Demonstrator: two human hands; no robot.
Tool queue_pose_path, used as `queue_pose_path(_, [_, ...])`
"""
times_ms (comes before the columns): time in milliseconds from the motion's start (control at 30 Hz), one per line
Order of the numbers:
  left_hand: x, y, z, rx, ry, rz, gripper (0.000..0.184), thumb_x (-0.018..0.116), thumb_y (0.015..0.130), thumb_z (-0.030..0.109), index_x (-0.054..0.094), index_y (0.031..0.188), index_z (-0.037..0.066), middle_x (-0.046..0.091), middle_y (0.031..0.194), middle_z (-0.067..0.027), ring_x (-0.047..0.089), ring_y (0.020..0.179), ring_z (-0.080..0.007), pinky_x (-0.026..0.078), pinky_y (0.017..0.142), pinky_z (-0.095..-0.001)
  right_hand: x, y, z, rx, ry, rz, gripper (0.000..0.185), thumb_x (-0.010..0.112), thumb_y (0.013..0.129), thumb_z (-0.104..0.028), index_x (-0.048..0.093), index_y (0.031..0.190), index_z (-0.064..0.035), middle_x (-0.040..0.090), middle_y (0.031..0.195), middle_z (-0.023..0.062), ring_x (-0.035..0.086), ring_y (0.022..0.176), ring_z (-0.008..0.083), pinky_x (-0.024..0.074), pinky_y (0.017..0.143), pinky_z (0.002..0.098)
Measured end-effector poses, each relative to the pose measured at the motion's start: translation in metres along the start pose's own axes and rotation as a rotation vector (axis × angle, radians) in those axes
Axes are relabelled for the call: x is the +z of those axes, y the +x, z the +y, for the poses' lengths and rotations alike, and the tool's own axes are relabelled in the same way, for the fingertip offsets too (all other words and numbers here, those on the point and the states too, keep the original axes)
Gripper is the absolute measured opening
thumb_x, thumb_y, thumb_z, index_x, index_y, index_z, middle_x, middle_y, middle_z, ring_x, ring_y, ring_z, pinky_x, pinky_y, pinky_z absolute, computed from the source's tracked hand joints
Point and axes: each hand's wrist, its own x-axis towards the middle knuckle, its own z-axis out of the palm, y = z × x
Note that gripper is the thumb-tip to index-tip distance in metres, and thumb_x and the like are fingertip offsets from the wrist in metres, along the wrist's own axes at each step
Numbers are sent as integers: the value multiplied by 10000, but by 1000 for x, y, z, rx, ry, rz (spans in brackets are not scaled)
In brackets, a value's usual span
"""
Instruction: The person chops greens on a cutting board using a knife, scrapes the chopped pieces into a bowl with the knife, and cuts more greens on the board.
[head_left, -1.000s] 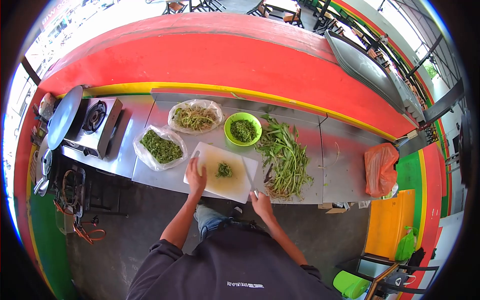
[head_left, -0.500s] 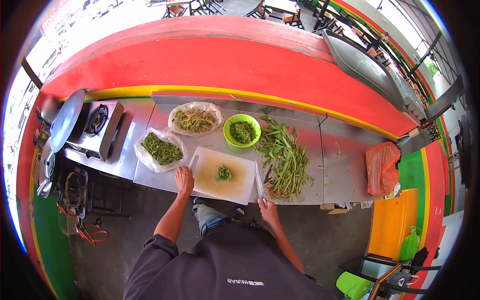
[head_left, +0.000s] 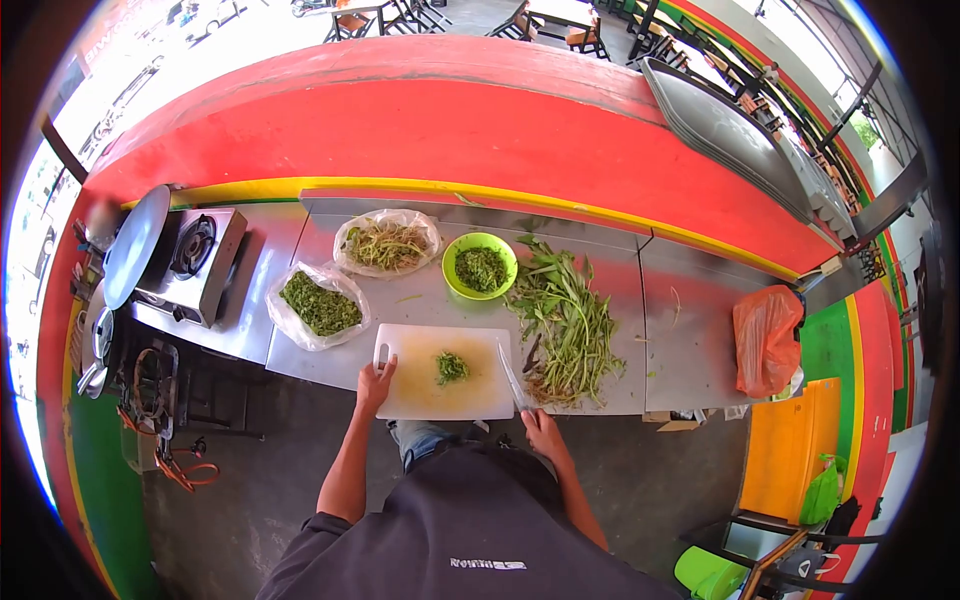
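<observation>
Centrally, chopped greens [head_left: 452,367] are lying on a white cutting board [head_left: 425,400] | left hand [head_left: 374,388], nearer, is gripping its left edge, greens rightward | right hand [head_left: 545,433] is closing around a knife [head_left: 511,375], blade slanting away along the right edge.

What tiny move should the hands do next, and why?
Maybe the left hand should lift the board toward the bowl: that hand grips the board's end, the greens on it look chopped small, and the bowl holds similar bits.
</observation>
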Motion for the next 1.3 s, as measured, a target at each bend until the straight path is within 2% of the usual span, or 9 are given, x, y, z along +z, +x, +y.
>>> queue_pose_path(167, [-13,-16,27,-96,-118,-81,492,687,932,441,626,762,-18,628,635,-66,576,590,-123,475,546,-336,-2,7,-11,-52,96,-33,314,548,1026,-370,544,1001,-57,532,641,11,494,516,81,400,471,272])
queue_pose_path(400, [-34,-15,72,-87,-209,-62,486,686,935,436,618,766,-15,604,629,-47,549,584,-112,454,529,-330,-30,22,-75,-200,42,-7,269,555,1026,-295,598,1009,-30,574,664,13,518,562,89,430,512,270])
queue_pose_path(500, [-36,-3,104,-63,-212,-4,490,686,934,441,615,780,-19,609,640,-60,551,593,-115,455,531,-328,-43,32,-116,-299,-159,-7,256,585,1003,-256,643,1067,-15,676,715,92,669,647,217,497,622,339])
queue_pose_path(633, [-31,22,123,-50,-192,126,509,687,926,463,607,792,-21,617,661,-84,560,598,-142,463,544,-341,-41,45,-173,-422,-322,-110,309,618,979,-296,650,1095,-11,693,802,172,676,740,359,518,664,399])
queue_pose_path(767, [-22,48,121,15,-228,179,523,683,924,476,598,784,-21,624,668,-103,572,594,-166,473,555,-361,-24,69,-195,-633,-432,-126,311,615,976,-316,675,1099,-37,691,867,208,658,763,397,519,691,447])
queue_pose_path(867, [-20,57,124,-1,-196,215,526,681,925,469,603,785,-33,624,660,-108,578,592,-170,476,553,-368,-18,93,-190,-617,-481,-102,289,633,971,-298,683,1077,-33,689,806,167,666,705,343,512,652,418])
queue_pose_path(967, [-22,58,130,-10,-209,194,528,682,924,459,610,785,-45,623,657,-106,581,591,-173,476,551,-371,-21,116,-181,-559,-432,-73,294,628,966,-328,694,1077,-64,686,827,198,650,731,397,511,651,458])
queue_pose_path(1167, [-25,63,130,-18,-184,169,512,682,925,440,615,784,-47,625,659,-101,578,587,-172,473,545,-371,-37,146,-176,-413,-471,20,299,643,955,-342,707,1028,-60,679,762,186,649,680,382,502,609,450])
queue_pose_path(1300, [-26,64,131,-15,-185,165,504,683,925,434,614,788,-47,627,664,-101,576,586,-170,472,543,-370,-45,176,-153,-550,-417,162,312,648,960,-328,702,1015,-26,656,692,164,619,586,337,461,562,410])
